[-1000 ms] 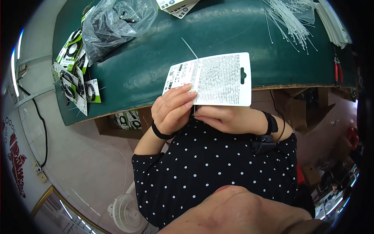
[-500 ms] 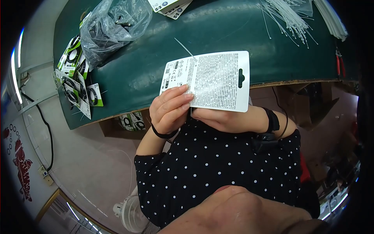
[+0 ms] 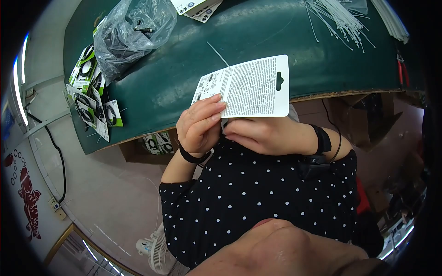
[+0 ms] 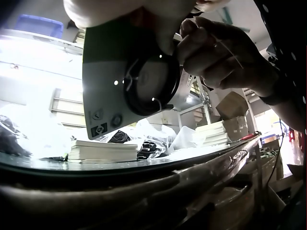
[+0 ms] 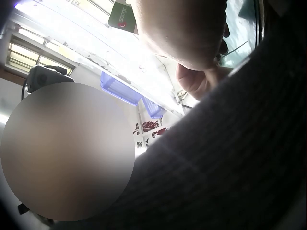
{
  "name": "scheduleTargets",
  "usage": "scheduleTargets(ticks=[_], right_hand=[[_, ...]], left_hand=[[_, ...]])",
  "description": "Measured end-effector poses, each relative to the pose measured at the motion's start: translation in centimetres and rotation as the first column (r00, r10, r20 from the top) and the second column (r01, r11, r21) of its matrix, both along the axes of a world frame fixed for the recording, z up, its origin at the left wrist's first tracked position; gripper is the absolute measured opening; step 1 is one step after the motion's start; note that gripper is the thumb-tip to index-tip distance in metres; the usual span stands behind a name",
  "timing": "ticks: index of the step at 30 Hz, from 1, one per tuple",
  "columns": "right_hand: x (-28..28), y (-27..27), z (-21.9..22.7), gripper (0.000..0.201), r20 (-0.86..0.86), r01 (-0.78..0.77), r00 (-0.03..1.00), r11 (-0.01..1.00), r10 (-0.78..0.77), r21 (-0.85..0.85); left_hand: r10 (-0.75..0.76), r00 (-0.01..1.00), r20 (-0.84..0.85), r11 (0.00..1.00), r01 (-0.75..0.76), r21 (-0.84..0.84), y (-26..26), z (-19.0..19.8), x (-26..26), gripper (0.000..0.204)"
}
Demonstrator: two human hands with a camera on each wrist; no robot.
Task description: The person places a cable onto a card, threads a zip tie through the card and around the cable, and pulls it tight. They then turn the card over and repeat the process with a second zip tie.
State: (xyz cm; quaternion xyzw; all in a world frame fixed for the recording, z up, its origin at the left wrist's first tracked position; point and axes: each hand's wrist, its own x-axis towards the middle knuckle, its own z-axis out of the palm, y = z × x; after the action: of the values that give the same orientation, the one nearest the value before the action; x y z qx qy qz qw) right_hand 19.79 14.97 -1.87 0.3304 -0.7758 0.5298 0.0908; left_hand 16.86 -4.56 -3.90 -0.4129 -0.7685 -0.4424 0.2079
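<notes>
My left hand grips the left end of a white printed card, with its fingers over the text side. A thin white cable tie sticks out past the card's far edge. Under the near edge, my right hand has its fingers curled close to my left fingertips. The left wrist view shows the card's other face with a coiled black cable against it; there my right hand pinches a thin tie. In the right wrist view a green card corner shows beyond the hand.
On the green table lie a clear bag of dark cables, a pile of carded cables, loose white ties and red-handled pliers. Stacked cards stand at the far edge. Below are open boxes.
The card has tilted, its near right corner rising and uncovering more of my right hand. Both hands remain close together at it. The head view has shifted slightly.
</notes>
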Motion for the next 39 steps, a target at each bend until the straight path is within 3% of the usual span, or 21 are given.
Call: scheduleTargets(ticks=[8, 11, 16, 17, 19, 20, 23, 24, 27, 28, 31, 39], right_hand=[[-0.2, -0.1, -0.2, 0.012, 0.026, -0.017, 0.999, 0.998, 0.018, -0.058], [-0.6, 0.8, -0.3, 0.011, 0.189, -0.06, 0.98, 0.997, 0.069, -0.055], [-2.8, 3.1, 1.1, 0.011, 0.415, -0.165, 0.889, 0.981, 0.191, -0.1], [-3.4, 3.6, 1.2, 0.011, 0.452, -0.17, 0.873, 0.983, 0.182, -0.067], [-4.3, 4.2, 1.5, 0.011, 0.517, -0.182, 0.841, 0.983, 0.157, -0.003], [-4.6, 4.4, 1.8, 0.011, 0.518, -0.196, 0.84, 0.98, 0.164, 0.007], [-5.3, 4.8, 2.5, 0.01, 0.649, -0.175, 0.72, 0.97, 0.244, -0.17], [-5.5, 4.8, 2.7, 0.01, 0.651, -0.182, 0.718, 0.97, 0.245, -0.164], [-6.1, 4.4, 3.1, 0.009, 0.761, -0.041, 0.634, 0.989, 0.138, -0.145], [-6.0, 4.2, 2.7, 0.009, 0.763, -0.047, 0.631, 0.989, 0.138, -0.14], [-5.5, 3.1, 0.2, 0.01, 0.454, 0.077, 0.891, 0.992, -0.023, -0.102], [-5.1, 2.6, -1.1, 0.009, 0.232, 0.094, 0.967, 0.994, -0.104, 0.055]], left_hand=[[0.033, 0.999, 0.033, 0.999, -0.034, 0.022, 0.0, -0.4, 0.0, 0.027], [0.087, 0.972, 0.219, 0.994, -0.098, 0.038, 0.1, 0.5, -0.2, 0.027], [0.101, 0.941, 0.323, 0.995, -0.104, -0.01, 0.5, 3.0, -1.8, 0.024], [0.088, 0.832, 0.547, 0.989, -0.137, 0.05, 0.7, 3.6, -2.2, 0.023], [-0.018, 0.485, 0.874, 0.962, -0.231, 0.148, 1.0, 4.3, -2.8, 0.021], [-0.02, 0.486, 0.874, 0.957, -0.244, 0.157, 1.1, 4.5, -3.2, 0.021], [-0.037, 0.206, 0.978, 0.966, -0.242, 0.088, 1.3, 4.4, -3.8, 0.022], [-0.042, 0.206, 0.978, 0.964, -0.249, 0.094, 1.3, 4.3, -3.9, 0.022], [-0.077, -0.017, 0.997, 0.955, -0.289, 0.069, 1.6, 3.8, -3.8, 0.025], [-0.082, -0.019, 0.996, 0.953, -0.295, 0.073, 1.5, 3.5, -3.8, 0.025], [-0.258, -0.165, 0.952, 0.929, -0.311, 0.198, 1.1, 2.2, -3.7, 0.025], [-0.344, -0.264, 0.901, 0.922, -0.276, 0.271, 0.7, 0.3, -3.4, 0.021]])
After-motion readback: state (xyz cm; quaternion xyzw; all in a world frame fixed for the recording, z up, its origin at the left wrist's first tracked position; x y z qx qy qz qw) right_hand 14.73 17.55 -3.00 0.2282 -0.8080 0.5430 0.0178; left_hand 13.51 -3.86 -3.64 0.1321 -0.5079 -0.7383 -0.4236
